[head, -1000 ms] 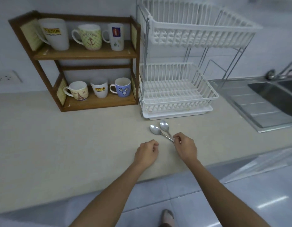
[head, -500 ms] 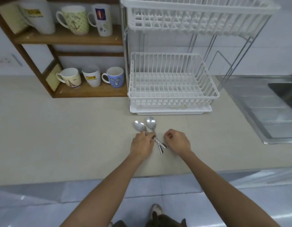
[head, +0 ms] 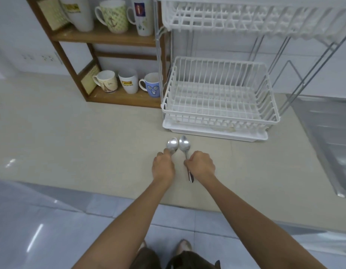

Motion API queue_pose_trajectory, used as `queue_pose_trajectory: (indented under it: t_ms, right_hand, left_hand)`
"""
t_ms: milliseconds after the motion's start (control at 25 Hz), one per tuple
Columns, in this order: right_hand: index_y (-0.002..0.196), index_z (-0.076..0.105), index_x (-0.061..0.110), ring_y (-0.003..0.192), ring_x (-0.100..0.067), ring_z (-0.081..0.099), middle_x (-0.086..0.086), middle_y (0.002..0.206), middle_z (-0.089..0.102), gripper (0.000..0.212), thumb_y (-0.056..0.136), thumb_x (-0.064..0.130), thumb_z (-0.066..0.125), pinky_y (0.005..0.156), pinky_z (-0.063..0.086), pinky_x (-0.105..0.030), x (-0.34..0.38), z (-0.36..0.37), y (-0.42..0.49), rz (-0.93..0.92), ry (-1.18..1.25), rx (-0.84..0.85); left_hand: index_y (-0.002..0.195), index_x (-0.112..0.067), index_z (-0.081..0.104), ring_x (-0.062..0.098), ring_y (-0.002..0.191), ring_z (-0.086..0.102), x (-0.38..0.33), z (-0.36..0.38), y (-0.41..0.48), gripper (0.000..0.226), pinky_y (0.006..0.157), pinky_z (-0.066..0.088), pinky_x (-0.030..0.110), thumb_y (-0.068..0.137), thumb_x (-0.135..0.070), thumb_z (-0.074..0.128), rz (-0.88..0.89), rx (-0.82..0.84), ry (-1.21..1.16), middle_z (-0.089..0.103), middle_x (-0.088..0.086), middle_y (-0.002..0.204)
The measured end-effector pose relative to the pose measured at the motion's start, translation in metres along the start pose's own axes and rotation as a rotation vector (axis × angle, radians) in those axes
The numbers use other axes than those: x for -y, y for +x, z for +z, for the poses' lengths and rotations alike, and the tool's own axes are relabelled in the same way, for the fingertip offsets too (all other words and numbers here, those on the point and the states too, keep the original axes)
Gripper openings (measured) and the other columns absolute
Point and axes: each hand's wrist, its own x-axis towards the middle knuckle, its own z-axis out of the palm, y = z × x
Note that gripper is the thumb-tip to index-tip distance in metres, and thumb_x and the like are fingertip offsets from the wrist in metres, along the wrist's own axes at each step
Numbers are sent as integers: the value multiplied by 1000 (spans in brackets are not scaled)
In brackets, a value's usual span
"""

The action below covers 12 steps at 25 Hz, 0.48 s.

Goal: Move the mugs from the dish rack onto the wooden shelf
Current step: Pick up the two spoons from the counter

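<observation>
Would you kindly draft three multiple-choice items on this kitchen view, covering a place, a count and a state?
1. Where are the two steel spoons?
A. On the beige counter, in front of the white dish rack
B. In the rack
C. On the shelf

2. How many mugs stand on the wooden shelf?
A. Four
B. Six
C. Eight

3. What does the lower basket of the white dish rack hold?
A. Mugs
B. Plates
C. Nothing visible

Answers: 1 A, their bowls lie on the counter by the left hand and right hand; 2 B, three per level; 3 C, only bare white bars show.
</observation>
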Motion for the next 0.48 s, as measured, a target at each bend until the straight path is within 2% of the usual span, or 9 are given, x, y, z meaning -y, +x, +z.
queue_pose_trajectory:
  t_ms: [120,200,320,400,480]
  right_hand:
    - [83,66,12,81,-28,66,-6,87,68,22,77,32,60,66,49,-28,3,1,-1,25,67,55]
    - [91,67,14,86,-28,64,-5,91,67,21,81,31,58,66,47,-27,4,1,-1,9,72,78]
    - [96,68,6,92,-27,65,-9,96,69,20,81,20,63,68,45,-26,1,-6,-3,-47,163,79]
    - [98,65,7,85,-19,64,-6,93,69,24,77,17,73,66,44,-22,-3,-19,-7,-53,330,64]
    - [95,64,14,68,-9,61,-1,83,69,26,73,16,78,56,42,-14,-7,-40,-11,-72,458,35]
  left_hand:
    - [107,-6,52,32,96,60,-1,-2,4,23,73,47,35,84,-8,55,-146,44,-130,62,14,103]
    - [102,-12,58,29,95,61,-1,-5,4,23,71,45,29,79,-13,59,-221,102,-206,63,7,99]
    - [75,-21,64,22,79,60,1,-14,4,9,68,43,26,74,-12,60,-237,189,-297,63,0,80]
    - [72,-21,64,18,71,58,3,-25,3,9,62,43,24,76,-13,66,-286,232,-488,63,1,77]
    - [76,-21,65,11,59,57,0,-44,3,11,48,39,18,79,-12,70,-335,278,-739,63,3,72]
